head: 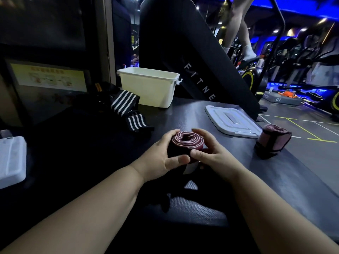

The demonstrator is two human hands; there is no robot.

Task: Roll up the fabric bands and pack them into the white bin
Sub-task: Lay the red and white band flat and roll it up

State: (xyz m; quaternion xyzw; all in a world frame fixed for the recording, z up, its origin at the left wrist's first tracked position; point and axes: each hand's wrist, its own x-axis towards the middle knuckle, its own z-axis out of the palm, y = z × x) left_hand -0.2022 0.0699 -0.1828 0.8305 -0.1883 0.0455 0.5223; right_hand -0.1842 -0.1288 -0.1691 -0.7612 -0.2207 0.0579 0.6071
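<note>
While both hands, left hand (161, 158) and right hand (213, 154), grip the maroon band roll (187, 142) with curled fingers, we keep its coils tight.

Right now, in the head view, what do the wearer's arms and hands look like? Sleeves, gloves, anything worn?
Two bare hands, left hand and right hand: no gloves, and no rings that the dim light lets me see. Nothing shows at either wrist, neither watch nor strap. Both arms are uncovered down to the frame's lower edge, with no sleeve in view.

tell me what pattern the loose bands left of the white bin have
Black with white lengthwise stripes, on the loose bands lying left of the white bin; head view.
</note>
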